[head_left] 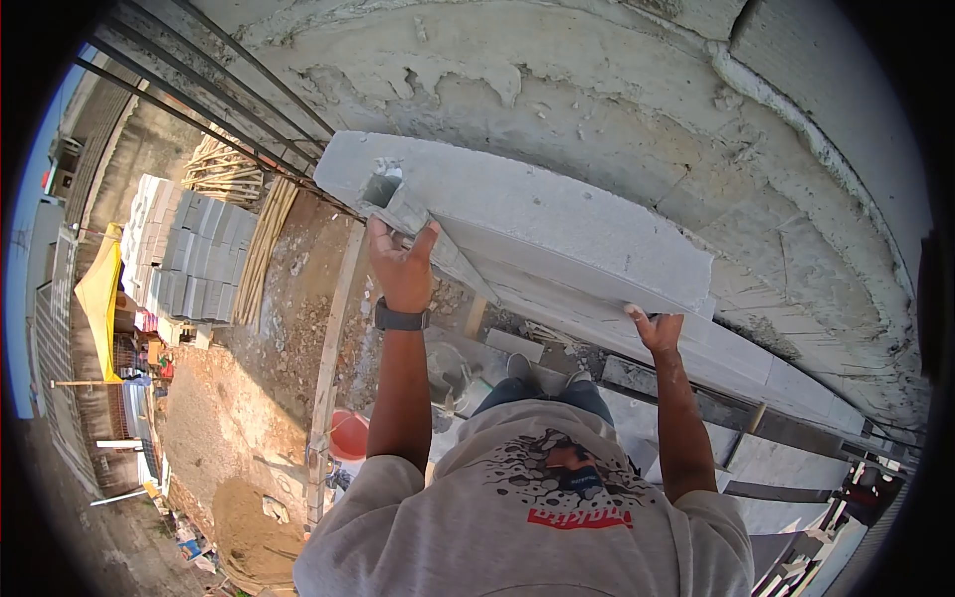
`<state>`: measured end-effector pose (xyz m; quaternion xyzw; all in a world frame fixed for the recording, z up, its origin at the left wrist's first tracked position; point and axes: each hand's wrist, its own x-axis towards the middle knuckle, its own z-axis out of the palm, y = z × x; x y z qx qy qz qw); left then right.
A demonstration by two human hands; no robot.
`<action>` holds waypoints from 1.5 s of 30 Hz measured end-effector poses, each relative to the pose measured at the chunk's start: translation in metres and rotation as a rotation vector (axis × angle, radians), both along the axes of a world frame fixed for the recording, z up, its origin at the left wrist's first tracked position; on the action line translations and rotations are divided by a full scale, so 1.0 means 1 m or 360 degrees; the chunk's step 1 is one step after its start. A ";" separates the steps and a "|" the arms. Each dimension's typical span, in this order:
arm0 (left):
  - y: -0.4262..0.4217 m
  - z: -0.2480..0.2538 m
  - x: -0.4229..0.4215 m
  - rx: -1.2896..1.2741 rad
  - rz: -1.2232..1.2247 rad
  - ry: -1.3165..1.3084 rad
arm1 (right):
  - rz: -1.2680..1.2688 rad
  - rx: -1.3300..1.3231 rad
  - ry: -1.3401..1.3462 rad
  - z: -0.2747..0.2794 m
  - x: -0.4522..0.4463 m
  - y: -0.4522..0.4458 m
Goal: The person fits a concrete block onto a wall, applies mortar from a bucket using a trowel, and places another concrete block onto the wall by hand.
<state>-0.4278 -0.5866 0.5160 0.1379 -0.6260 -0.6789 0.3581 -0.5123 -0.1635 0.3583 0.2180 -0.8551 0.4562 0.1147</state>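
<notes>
A pale aerated concrete block (557, 204) lies along the top of a block wall, in front of a rough concrete face. At its left end, my left hand (403, 267) closes around a hollow rectangular bar (438, 244). The bar's open end faces up, and its length runs down against the wall's near side. My right hand (659, 333) is at the block's near edge, farther right, thumb raised and fingers curled together. A small dark patch shows between thumb and fingers; what it is I cannot make out.
Steel rods (214, 95) stick out past the block's left end. Below are a red tub (349, 434), a wooden plank (333, 368) and stacked grey blocks (199, 249). A yellow canopy (99, 298) stands far left. Wall blocks (796, 383) continue to the right.
</notes>
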 end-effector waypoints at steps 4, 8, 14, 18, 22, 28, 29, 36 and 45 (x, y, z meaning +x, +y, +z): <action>0.000 0.008 0.003 -0.0180 0.0034 -0.0084 | -0.0029 0.0041 -0.0069 0.002 0.002 0.000; 0.005 0.010 0.005 -0.0424 0.0097 -0.0251 | -0.0056 0.0135 -0.0020 0.002 0.000 0.002; 0.001 0.006 0.003 -0.0612 0.0212 -0.0288 | -0.0040 0.0341 0.0048 0.019 0.003 -0.002; 0.005 0.007 0.004 -0.0495 0.0208 -0.0240 | -0.0115 0.0349 0.0064 0.016 0.002 -0.003; 0.004 0.002 0.001 -0.0404 0.0217 -0.0116 | -0.0083 0.0337 -0.0018 0.022 0.003 -0.003; -0.002 -0.002 0.005 -0.0789 0.0331 -0.0226 | -0.0134 0.0338 0.0034 0.022 0.004 -0.006; -0.005 -0.002 0.006 -0.0942 0.0353 -0.0271 | -0.0125 0.0353 0.0030 0.021 0.003 -0.005; -0.009 -0.001 0.002 -0.1282 0.0510 -0.0213 | -0.0111 0.0394 -0.0010 0.023 0.004 -0.006; -0.021 -0.037 0.011 -0.0879 0.0179 0.0053 | -0.0108 0.0426 -0.0091 0.021 0.003 -0.001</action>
